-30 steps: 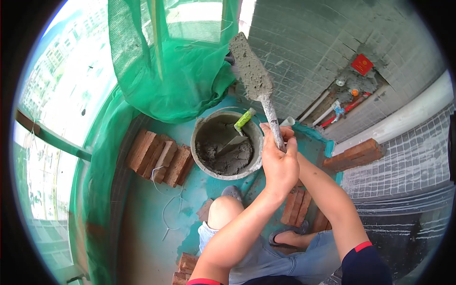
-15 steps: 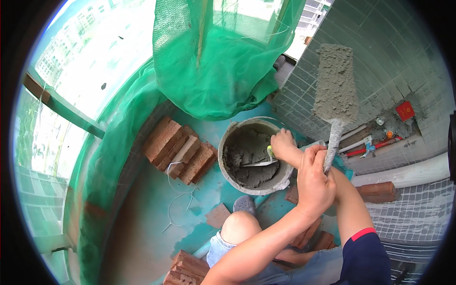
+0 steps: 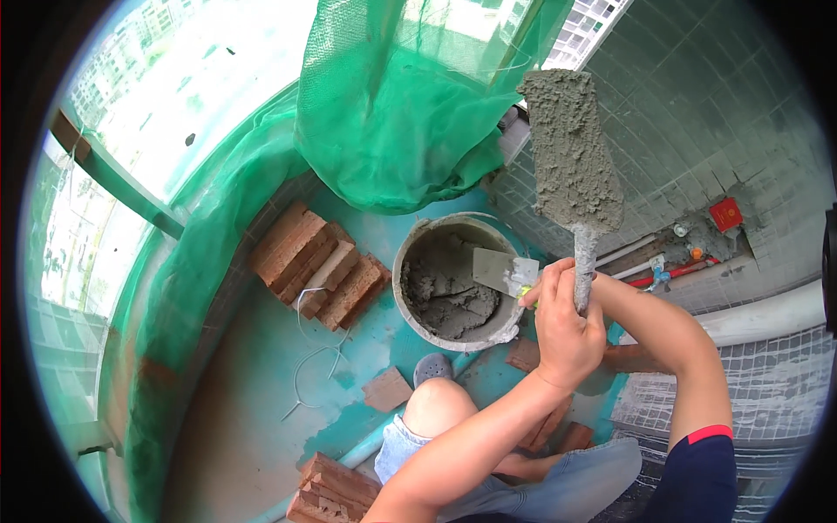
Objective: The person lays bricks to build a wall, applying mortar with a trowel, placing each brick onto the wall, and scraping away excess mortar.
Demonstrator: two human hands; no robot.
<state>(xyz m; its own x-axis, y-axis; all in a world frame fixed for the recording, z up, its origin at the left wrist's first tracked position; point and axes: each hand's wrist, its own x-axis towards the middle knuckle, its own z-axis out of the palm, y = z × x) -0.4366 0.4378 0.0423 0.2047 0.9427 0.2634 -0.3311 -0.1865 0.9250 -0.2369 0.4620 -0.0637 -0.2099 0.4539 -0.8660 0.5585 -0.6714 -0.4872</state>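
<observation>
My left hand (image 3: 568,340) is closed around the mortar-caked handle of a flat, long mortar board (image 3: 575,157). Thick grey mortar covers the board's whole face, which points up and away from me. Behind it, my right hand (image 3: 534,292) is mostly hidden, closed on the yellow-green handle of a trowel (image 3: 504,272). The trowel's flat blade hangs over the right part of a round bucket (image 3: 406,301). Wet grey mortar (image 3: 453,292) lies in the bucket, heaped toward its near side.
Red bricks (image 3: 318,266) are stacked left of the bucket; more bricks (image 3: 336,492) lie near my knee. White string (image 3: 301,366) trails on the floor. Green netting (image 3: 392,148) hangs ahead. At right are a tiled wall (image 3: 697,113), pipes (image 3: 750,318) and a red box (image 3: 725,214).
My right hand has drawn back out of the bucket toward my left, turning the trowel so its blade face shows. The loaded board has shifted left in view.
</observation>
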